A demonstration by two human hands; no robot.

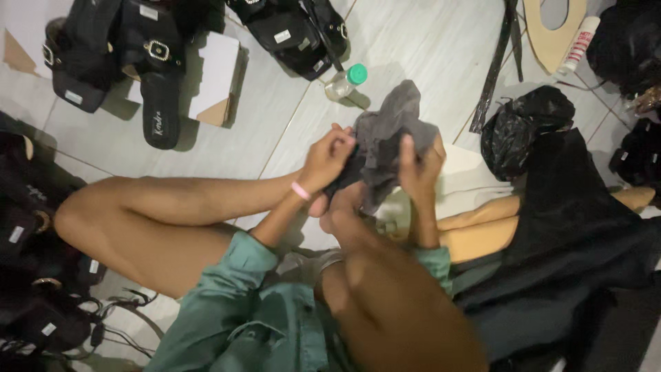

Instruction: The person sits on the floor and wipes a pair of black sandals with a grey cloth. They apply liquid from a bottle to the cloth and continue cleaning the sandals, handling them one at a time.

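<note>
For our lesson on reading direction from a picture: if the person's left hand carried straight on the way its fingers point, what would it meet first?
The left hand points up and to the right, so it would first press into the grey cloth it already grips; beyond that probably the small green-capped bottle, though depth is unclear.

Green satin-like shirt, sleeves (241,258) rolled or pushed up to the forearms. Pink band (300,191) on left wrist. Both hands bare, legs bare to the knee.
</note>
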